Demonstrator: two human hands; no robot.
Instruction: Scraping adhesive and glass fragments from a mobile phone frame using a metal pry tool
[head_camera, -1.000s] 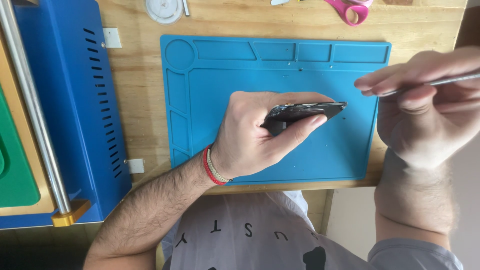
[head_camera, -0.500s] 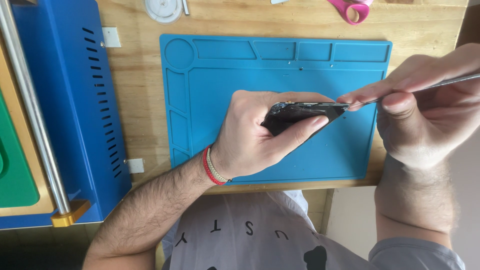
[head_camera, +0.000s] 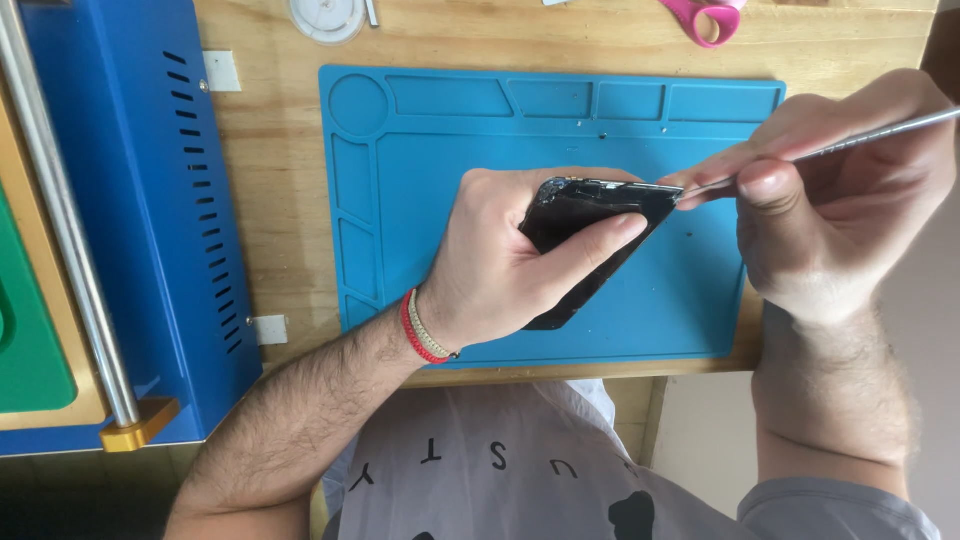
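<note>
Currently left hand (head_camera: 500, 265) grasps a black phone (head_camera: 590, 235), tilted on edge above the middle of the blue mat (head_camera: 450, 130). Right hand (head_camera: 830, 200) pinches a thin metal tool (head_camera: 860, 140), tip touching the phone's upper corner. Pink scissors (head_camera: 705, 18) at the wooden table's (head_camera: 270, 200) far edge.

Wooden bench (head_camera: 280, 250): blue mat (head_camera: 640, 110) at centre; blue machine (head_camera: 140, 200) along left edge; pink scissors (head_camera: 705, 15) and clear disc (head_camera: 327, 15) at far edge.
</note>
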